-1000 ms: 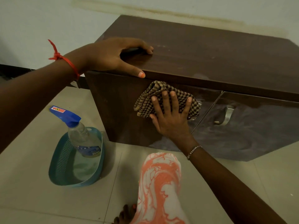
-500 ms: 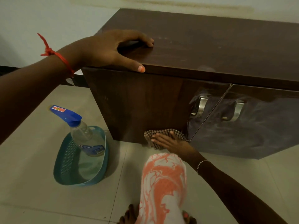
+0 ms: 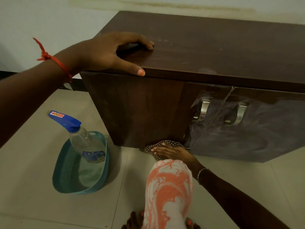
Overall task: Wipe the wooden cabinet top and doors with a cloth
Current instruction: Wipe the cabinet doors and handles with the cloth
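A dark brown wooden cabinet [image 3: 206,47] stands on the floor against a pale wall. It has two glossy doors, each with a metal handle. My left hand [image 3: 105,52] rests on the top's front left corner, fingers spread, thumb over the front edge, holding nothing. My right hand [image 3: 170,152] presses a checked brown-and-white cloth [image 3: 165,144] flat against the bottom edge of the left door [image 3: 142,109]. The right door [image 3: 255,126] looks smeared and hazy.
A teal plastic basket [image 3: 66,166] sits on the tiled floor left of the cabinet, holding a clear spray bottle [image 3: 82,141] with a blue trigger head. My knee in orange-and-white patterned trousers [image 3: 166,190] is in front, my toes just below.
My right hand has slid the cloth from the upper part of the left door, by its handle, down to the door's bottom edge. My left hand has stayed on the top.
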